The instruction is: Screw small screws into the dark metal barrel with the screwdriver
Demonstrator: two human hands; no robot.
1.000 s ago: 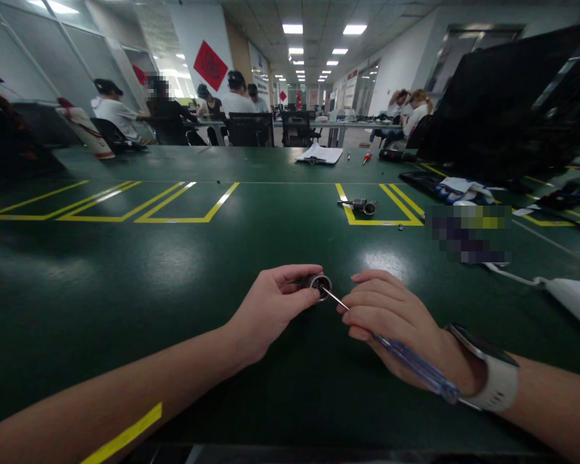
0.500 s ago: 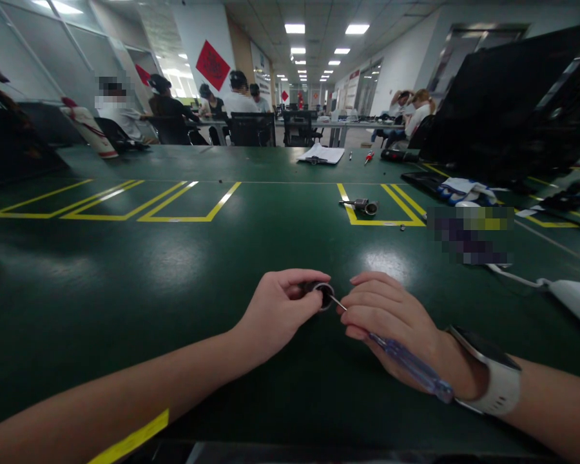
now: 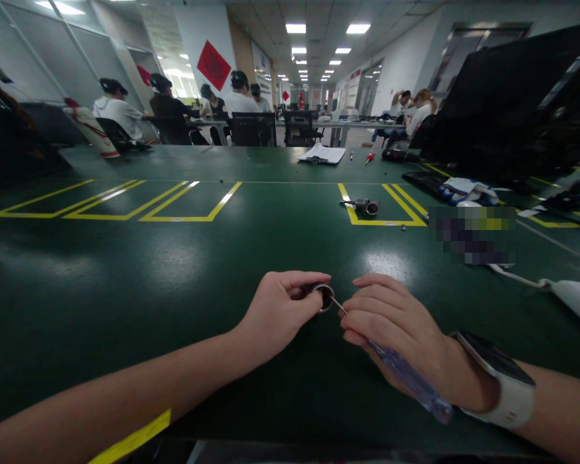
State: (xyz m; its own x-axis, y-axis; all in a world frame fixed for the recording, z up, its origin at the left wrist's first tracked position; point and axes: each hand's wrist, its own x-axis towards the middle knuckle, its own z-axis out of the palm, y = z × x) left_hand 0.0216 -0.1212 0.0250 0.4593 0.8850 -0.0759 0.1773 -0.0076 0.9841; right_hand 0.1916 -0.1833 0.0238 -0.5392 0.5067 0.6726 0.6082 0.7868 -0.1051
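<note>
Left hand [image 3: 280,306] grips a small, round metal part [image 3: 327,296] between thumb and fingers, its open mouth turned toward the right hand [image 3: 396,325]. That one is closed around a screwdriver [image 3: 410,377] with a clear bluish handle, the thin shaft reaching to the mouth; what the tip touches inside cannot be told. Both are above the green desk [image 3: 174,277]. Farther back, a similar metal piece [image 3: 367,206] lies across a yellow tape line [image 3: 347,203].

Seemingly an open-plan office, ceiling lights [image 3: 358,29], black chairs [image 3: 254,129], tape-marked green worktable [image 3: 270,241]
</note>
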